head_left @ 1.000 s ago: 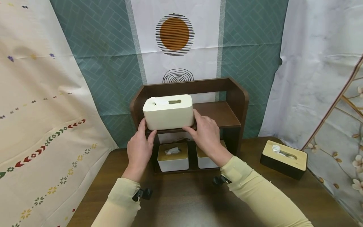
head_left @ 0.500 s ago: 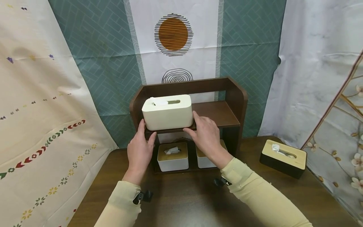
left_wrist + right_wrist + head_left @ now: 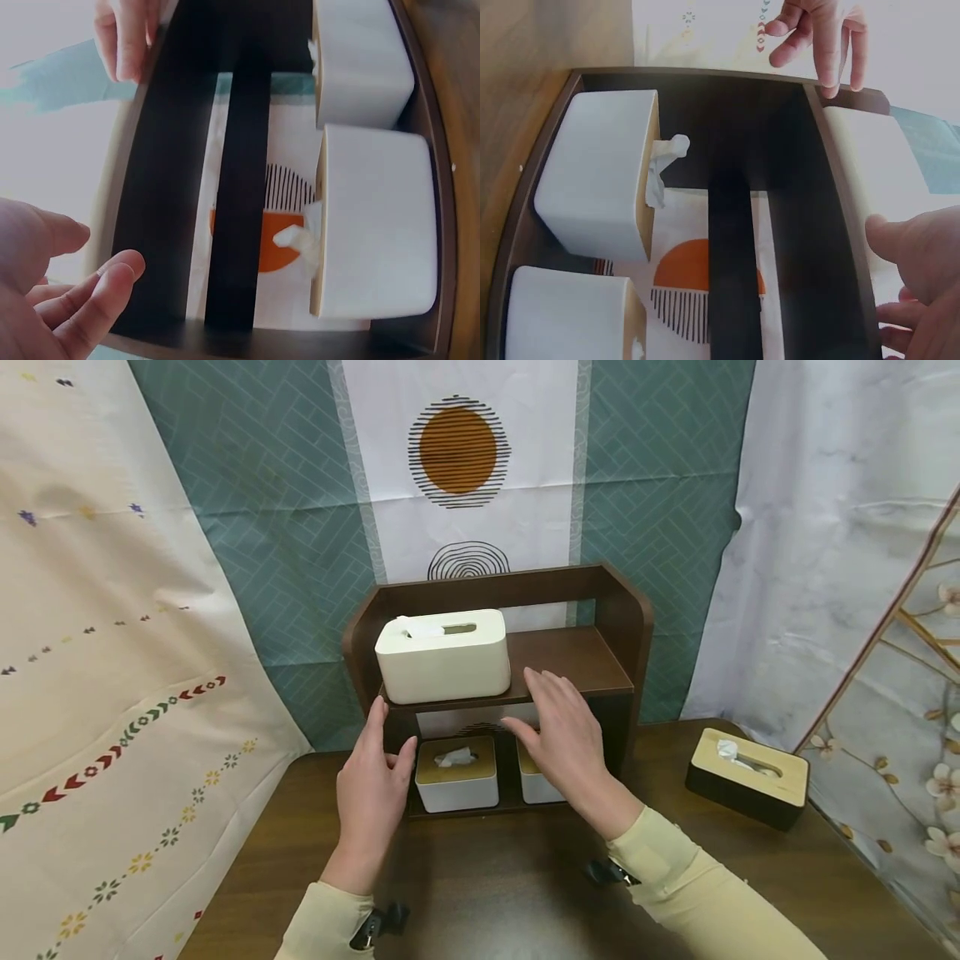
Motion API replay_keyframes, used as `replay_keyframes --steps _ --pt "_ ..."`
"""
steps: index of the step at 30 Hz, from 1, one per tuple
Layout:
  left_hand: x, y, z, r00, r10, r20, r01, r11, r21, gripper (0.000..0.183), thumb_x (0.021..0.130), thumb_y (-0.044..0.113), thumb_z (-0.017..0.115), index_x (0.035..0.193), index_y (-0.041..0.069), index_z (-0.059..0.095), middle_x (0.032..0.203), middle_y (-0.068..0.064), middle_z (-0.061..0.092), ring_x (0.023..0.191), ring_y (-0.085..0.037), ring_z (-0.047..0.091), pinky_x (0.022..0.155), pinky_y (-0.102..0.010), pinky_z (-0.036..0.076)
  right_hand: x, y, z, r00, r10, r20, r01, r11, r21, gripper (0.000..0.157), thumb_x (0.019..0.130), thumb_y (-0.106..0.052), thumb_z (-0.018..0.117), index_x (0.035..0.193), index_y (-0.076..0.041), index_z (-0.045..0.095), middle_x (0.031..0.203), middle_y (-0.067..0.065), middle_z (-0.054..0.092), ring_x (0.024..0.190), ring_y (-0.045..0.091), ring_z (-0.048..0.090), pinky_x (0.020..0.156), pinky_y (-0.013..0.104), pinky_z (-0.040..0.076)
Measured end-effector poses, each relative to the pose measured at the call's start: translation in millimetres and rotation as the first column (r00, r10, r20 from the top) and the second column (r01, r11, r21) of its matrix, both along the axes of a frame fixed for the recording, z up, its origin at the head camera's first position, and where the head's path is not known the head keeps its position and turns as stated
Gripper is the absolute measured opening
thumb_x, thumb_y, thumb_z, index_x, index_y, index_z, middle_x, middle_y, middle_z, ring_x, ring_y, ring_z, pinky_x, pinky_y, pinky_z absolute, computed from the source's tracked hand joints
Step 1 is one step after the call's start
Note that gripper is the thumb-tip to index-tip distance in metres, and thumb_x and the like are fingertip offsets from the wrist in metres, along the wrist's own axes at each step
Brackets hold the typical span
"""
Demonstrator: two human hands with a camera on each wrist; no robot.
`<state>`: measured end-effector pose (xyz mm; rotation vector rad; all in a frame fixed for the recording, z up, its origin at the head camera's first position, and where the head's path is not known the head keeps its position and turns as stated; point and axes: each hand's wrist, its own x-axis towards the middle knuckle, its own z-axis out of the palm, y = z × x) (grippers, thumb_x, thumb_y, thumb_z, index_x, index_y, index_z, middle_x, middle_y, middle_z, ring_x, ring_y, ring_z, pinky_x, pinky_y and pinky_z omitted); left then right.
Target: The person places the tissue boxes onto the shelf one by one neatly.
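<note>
A cream tissue box [image 3: 446, 668] with a tissue in its slot stands on the left part of the upper shelf of a dark brown rack [image 3: 577, 656]. Just below the box's left front corner is my left hand [image 3: 372, 785], thumb and fingers spread, holding nothing. My right hand [image 3: 562, 735] hovers right of the box and in front of the shelf, apart from the box, its thumb away from the fingers. In the right wrist view, the cream box [image 3: 877, 172] lies between the two hands without being gripped.
On the lower shelf are two white tissue boxes with wooden lids, a left one [image 3: 457, 777] and a right one [image 3: 536, 781] partly hidden by my right hand. A black tissue box [image 3: 750, 777] with a wooden lid sits on the table [image 3: 480, 893] at the right.
Both hands have come off the cream tissue box: the right moved right and down, the left slightly down. The box stays in place on the upper shelf.
</note>
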<state>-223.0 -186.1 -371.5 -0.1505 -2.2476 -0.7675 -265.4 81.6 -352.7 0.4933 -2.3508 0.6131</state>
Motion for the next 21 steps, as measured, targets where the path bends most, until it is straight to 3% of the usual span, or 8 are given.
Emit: replay_keyframes --steps 7,13,21 --pt "17.3 20 -12.2 0.998 -0.053 -0.044 0.051 0.998 -0.038 0.080 0.098 0.012 0.087 0.167 0.004 0.046 0.142 -0.018 0.069 0.071 -0.018 0.072 0.058 -0.039 0.053 22.2 17 -12.8 0.999 0.028 -0.028 -0.028 1.000 -0.006 0.081 0.096 -0.039 0.088 0.161 -0.003 0.055 0.161 0.015 0.059 0.154 0.034 0.048 0.125 0.053 0.039" --pt "25.1 39 -18.2 0.988 -0.119 -0.094 0.110 0.990 -0.090 0.077 0.096 0.009 0.087 0.163 0.002 0.050 0.148 -0.017 0.067 0.072 -0.017 0.075 0.056 -0.040 0.055 36.2 32 -21.8 0.998 0.036 -0.044 -0.035 0.999 0.021 0.085 0.093 -0.040 0.091 0.161 -0.002 0.055 0.161 0.015 0.059 0.154 0.035 0.048 0.123 0.054 0.041" --pt "33.3 62 -27.9 0.980 -0.194 -0.048 0.189 0.977 -0.096 0.077 0.097 0.010 0.087 0.165 0.007 0.049 0.144 -0.016 0.069 0.074 -0.014 0.076 0.054 -0.032 0.054 55.5 51 -34.2 0.999 0.032 -0.027 -0.031 0.999 0.044 0.089 0.089 -0.037 0.095 0.162 -0.005 0.055 0.161 0.015 0.059 0.152 0.036 0.050 0.115 0.060 0.048"
